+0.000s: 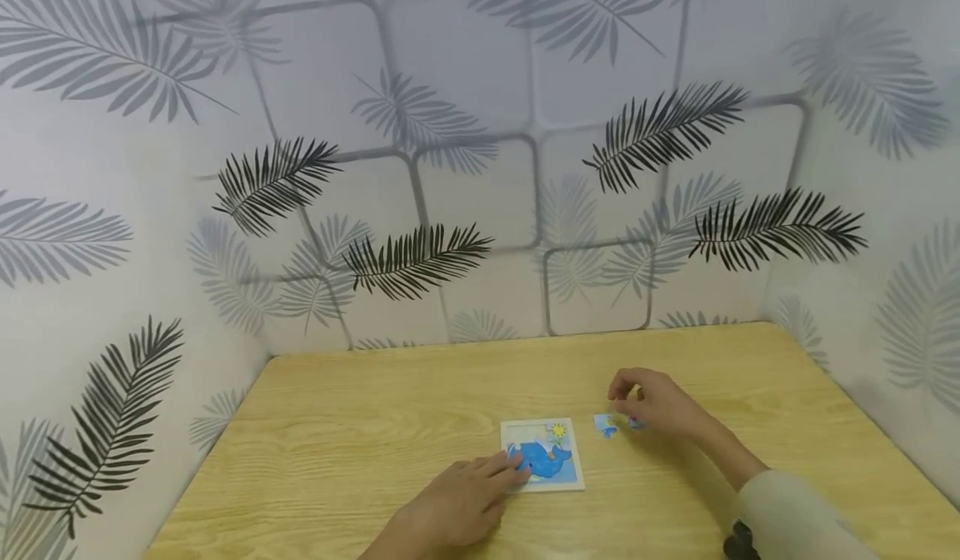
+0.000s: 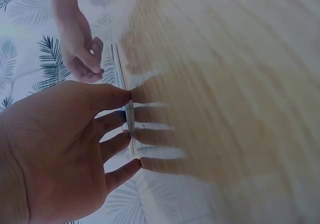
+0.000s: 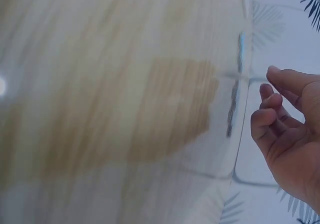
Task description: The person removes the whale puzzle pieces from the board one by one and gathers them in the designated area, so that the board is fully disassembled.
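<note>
A small white-framed puzzle (image 1: 558, 483) with a blue whale and a yellow sun lies on the table. Its upper left part shows a pale bare base. My left hand (image 1: 465, 497) rests on the board's left side, and in the left wrist view its fairly straight fingertips touch the board's edge (image 2: 120, 66). Right of the board lies a light blue puzzle piece (image 1: 602, 423), with another piece (image 1: 636, 423) partly under my right hand (image 1: 654, 402). That hand hovers just above the pieces, its fingers loosely bent; in the right wrist view nothing shows between thumb and fingertips.
The wood-grain table (image 1: 360, 427) spreads out around the board. Pale walls (image 1: 480, 210) with a leaf pattern stand behind it and at both sides. A small dark object (image 1: 740, 541) sits by the right sleeve (image 1: 787, 518) near the bottom of the head view.
</note>
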Motion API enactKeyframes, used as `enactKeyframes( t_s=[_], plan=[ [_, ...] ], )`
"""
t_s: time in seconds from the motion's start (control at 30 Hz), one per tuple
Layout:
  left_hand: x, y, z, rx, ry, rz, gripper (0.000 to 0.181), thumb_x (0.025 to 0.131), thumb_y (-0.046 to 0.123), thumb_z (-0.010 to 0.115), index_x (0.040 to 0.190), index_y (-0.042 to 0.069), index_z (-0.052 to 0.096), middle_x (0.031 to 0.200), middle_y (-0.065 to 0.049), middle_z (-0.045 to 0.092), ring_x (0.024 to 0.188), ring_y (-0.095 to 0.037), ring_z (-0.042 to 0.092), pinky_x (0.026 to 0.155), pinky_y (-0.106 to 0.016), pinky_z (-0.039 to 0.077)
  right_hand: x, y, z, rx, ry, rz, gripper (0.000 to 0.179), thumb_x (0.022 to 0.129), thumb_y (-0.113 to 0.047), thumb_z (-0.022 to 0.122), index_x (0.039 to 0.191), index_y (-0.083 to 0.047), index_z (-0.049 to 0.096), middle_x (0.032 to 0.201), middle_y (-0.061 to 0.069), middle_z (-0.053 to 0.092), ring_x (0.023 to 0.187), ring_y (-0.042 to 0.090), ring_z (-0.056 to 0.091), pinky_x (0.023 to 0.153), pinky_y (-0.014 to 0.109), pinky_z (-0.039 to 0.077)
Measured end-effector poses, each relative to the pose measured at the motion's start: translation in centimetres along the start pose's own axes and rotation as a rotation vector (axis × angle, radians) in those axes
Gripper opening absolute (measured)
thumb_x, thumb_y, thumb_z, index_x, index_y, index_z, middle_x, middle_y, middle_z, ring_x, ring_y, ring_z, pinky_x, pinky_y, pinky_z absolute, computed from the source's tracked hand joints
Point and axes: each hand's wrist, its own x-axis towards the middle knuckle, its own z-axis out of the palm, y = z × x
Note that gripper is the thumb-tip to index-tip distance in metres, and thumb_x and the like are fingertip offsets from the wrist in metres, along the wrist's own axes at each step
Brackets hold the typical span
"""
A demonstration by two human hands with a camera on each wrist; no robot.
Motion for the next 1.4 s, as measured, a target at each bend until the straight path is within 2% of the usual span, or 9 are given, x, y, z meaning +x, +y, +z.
enactKeyframes(
  t_s=[0.2, 0.3, 0.43, 0.53, 0.8, 1.03, 1.13, 1.27, 1.4],
  plan=[
    [-0.1, -0.1, -0.1, -0.037, -0.01, -0.015, 0.051, 0.11, 0.028, 0.051, 0.16, 0.028, 0.042, 0.168, 0.005, 0.035, 0.153, -0.018, 0.036, 0.117, -0.047, 0.042, 1.6, -2.1, 2.5, 0.178, -0.12, -0.018, 0.018, 0.099, -0.003, 0.068, 0.117, 0.0, 0.066, 0.111, 0.019, 0.064, 0.055, 0.008, 0.047, 0.047, 0.02, 0.042],
    [-0.1, 0.0, -0.2, -0.04, -0.014, -0.015, 0.051, 0.11, 0.028, 0.051, 0.16, 0.028, 0.042, 0.168, 0.005, 0.035, 0.153, -0.018, 0.036, 0.117, -0.048, 0.042, 2.1, -2.7, 3.8, 0.187, -0.155, -0.055, 0.024, 0.097, -0.002, 0.069, 0.121, -0.001, 0.066, 0.118, 0.02, 0.064, 0.061, 0.01, 0.049, 0.052, 0.02, 0.045],
    [-0.1, 0.3, -0.4, -0.047, -0.022, -0.014, 0.05, 0.111, 0.027, 0.05, 0.16, 0.028, 0.042, 0.168, 0.005, 0.034, 0.154, -0.017, 0.035, 0.117, -0.048, 0.042, 2.7, -3.1, 4.9, 0.109, -0.181, -0.083, 0.028, 0.094, -0.002, 0.073, 0.122, -0.008, 0.071, 0.118, 0.013, 0.064, 0.09, 0.019, 0.057, 0.075, 0.029, 0.051],
    [-0.1, 0.3, -0.4, -0.055, -0.024, -0.013, 0.051, 0.111, 0.027, 0.05, 0.16, 0.028, 0.042, 0.168, 0.005, 0.034, 0.154, -0.018, 0.034, 0.117, -0.049, 0.041, 3.0, -3.3, 5.4, 0.036, -0.203, -0.09, 0.029, 0.093, -0.003, 0.074, 0.119, -0.014, 0.076, 0.113, 0.009, 0.061, 0.1, 0.024, 0.055, 0.083, 0.036, 0.049],
    [0.0, 0.0, -0.1, -0.039, -0.026, -0.009, 0.051, 0.11, 0.026, 0.051, 0.161, 0.028, 0.042, 0.168, 0.005, 0.034, 0.154, -0.018, 0.035, 0.116, -0.049, 0.042, 3.3, -4.4, 6.1, -0.116, -0.234, -0.12, 0.028, 0.092, 0.003, 0.073, 0.11, -0.018, 0.072, 0.114, 0.008, 0.057, 0.101, 0.022, 0.055, 0.085, 0.041, 0.055],
    [0.2, -0.2, -0.1, -0.027, -0.012, 0.005, 0.05, 0.111, 0.024, 0.049, 0.161, 0.026, 0.042, 0.168, 0.003, 0.035, 0.153, -0.019, 0.036, 0.116, -0.049, 0.042, 3.4, -5.5, 6.2, -0.152, -0.248, -0.081, 0.032, 0.091, 0.011, 0.07, 0.107, -0.016, 0.06, 0.109, 0.009, 0.049, 0.092, 0.022, 0.057, 0.078, 0.038, 0.055],
    [0.2, 0.0, -0.2, -0.042, -0.025, -0.01, 0.05, 0.111, 0.024, 0.049, 0.16, 0.028, 0.042, 0.168, 0.005, 0.034, 0.153, -0.018, 0.035, 0.117, -0.049, 0.042, 3.3, -5.7, 6.1, -0.173, -0.229, -0.092, 0.032, 0.089, 0.009, 0.073, 0.106, -0.016, 0.06, 0.11, 0.009, 0.055, 0.098, 0.027, 0.061, 0.08, 0.042, 0.057],
    [0.1, 0.2, -0.3, -0.05, -0.042, -0.027, 0.051, 0.11, 0.026, 0.05, 0.16, 0.029, 0.042, 0.168, 0.006, 0.034, 0.153, -0.017, 0.035, 0.117, -0.048, 0.042, 3.2, -5.4, 6.1, -0.177, -0.208, -0.082, 0.035, 0.088, 0.004, 0.078, 0.113, -0.014, 0.061, 0.114, 0.012, 0.066, 0.106, 0.034, 0.066, 0.087, 0.05, 0.058],
    [0.1, 0.2, -0.3, -0.028, -0.029, -0.024, 0.05, 0.11, 0.026, 0.05, 0.16, 0.029, 0.043, 0.168, 0.006, 0.035, 0.153, -0.016, 0.035, 0.117, -0.046, 0.042, 3.3, -4.6, 6.0, -0.16, -0.19, -0.089, 0.029, 0.089, -0.002, 0.08, 0.11, -0.014, 0.065, 0.114, 0.011, 0.07, 0.107, 0.034, 0.068, 0.089, 0.051, 0.059]
  ],
)
